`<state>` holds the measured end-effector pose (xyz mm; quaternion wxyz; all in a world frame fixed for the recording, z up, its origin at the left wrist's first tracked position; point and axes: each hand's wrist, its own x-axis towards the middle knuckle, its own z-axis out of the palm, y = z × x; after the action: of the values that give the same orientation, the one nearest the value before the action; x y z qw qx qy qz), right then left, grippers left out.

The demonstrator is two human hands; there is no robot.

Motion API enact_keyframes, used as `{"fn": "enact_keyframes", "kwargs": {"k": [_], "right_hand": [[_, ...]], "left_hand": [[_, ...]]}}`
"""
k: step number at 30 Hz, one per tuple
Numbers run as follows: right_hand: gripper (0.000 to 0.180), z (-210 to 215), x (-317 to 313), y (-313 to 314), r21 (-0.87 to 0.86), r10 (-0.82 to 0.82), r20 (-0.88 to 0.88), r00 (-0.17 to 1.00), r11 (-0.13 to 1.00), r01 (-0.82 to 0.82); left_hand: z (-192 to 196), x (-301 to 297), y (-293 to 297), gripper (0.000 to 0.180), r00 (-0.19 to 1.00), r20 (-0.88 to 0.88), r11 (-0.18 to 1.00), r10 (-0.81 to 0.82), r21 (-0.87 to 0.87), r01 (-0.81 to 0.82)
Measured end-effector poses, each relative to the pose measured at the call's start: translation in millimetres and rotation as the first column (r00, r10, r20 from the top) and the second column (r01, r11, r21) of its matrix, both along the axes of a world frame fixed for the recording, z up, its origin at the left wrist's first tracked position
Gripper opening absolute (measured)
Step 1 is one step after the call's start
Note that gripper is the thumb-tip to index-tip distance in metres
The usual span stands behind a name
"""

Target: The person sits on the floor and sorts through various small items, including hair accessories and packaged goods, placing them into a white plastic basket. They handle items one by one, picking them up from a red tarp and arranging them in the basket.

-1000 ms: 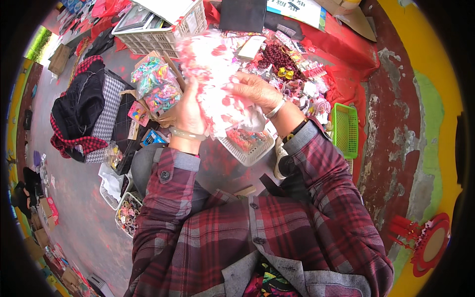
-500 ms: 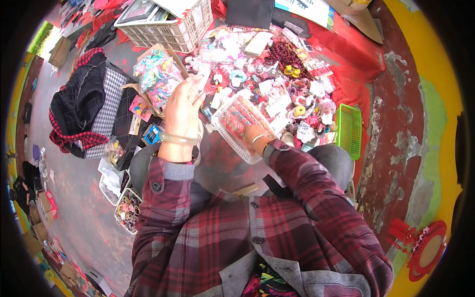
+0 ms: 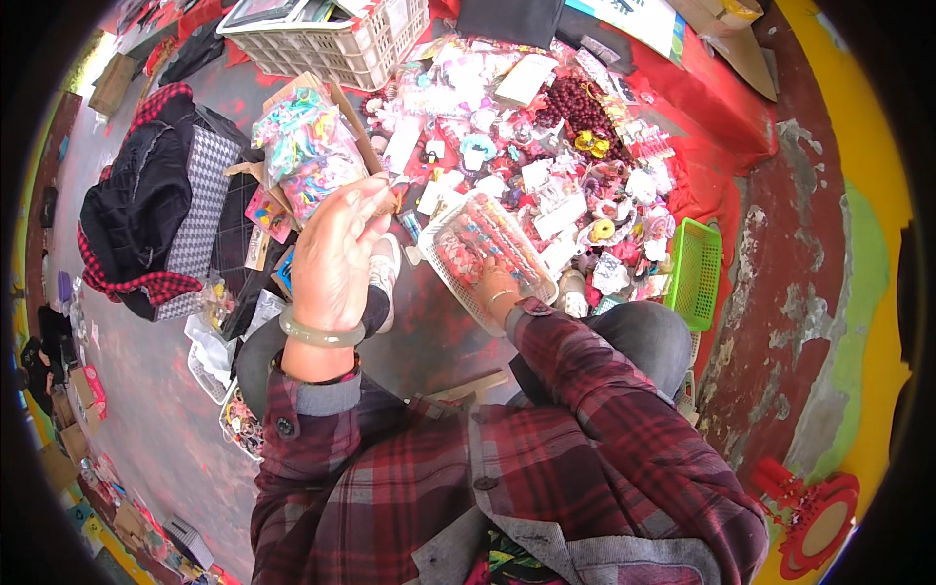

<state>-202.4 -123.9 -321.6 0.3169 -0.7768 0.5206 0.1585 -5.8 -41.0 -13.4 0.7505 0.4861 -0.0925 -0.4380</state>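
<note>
My left hand [image 3: 333,255] is raised with its back to the camera and wears a pale green bangle. Its fingertips are bunched together near a bundle of colourful hair ties [image 3: 307,146], and what they pinch is hidden. My right hand [image 3: 495,285] grips the near rim of a white plastic basket [image 3: 441,226] filled with small red and pink trinkets. The basket is held tilted above the ground in front of my knee. Both sleeves are red plaid.
Hair accessories, dark red bead strings [image 3: 577,105] and carded trinkets lie spread on a red cloth [image 3: 717,97]. A white crate [image 3: 336,44] stands at the back and a green basket [image 3: 694,273] to the right. Dark clothing [image 3: 146,210] is piled at the left.
The clear bag of pink and red pieces has left my hands. My left hand has moved left and apart. My right hand has lowered with the white basket.
</note>
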Motion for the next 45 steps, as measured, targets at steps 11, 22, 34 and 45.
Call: {"fn": "enact_keyframes", "kwargs": {"k": [11,22,34,45], "right_hand": [[0.063,3.1,20.8,4.3,0.018,0.14,-0.098,0.985,0.99,-0.139],[0.023,-19.4,12.6,10.7,-0.306,0.112,0.053,0.992,0.948,-0.091],[0.059,60.1,29.8,-35.2,-0.143,0.288,-0.197,0.937,0.937,-0.318],[0.044,1.2,11.4,-57.7,0.092,0.441,-0.131,0.888,0.897,-0.432]], "left_hand": [[1.9,0.8,-2.1,0.025,0.997,-0.05,0.998,-0.058,-0.016,0.058],[5.4,-7.2,-10.5,0.026,0.995,-0.048,0.996,-0.089,0.019,0.09],[2.2,-9.3,-10.7,0.03,0.992,0.01,0.992,-0.123,0.036,0.123],[4.6,-11.0,-10.7,0.027,0.992,-0.018,0.991,-0.128,0.026,0.128]]}}
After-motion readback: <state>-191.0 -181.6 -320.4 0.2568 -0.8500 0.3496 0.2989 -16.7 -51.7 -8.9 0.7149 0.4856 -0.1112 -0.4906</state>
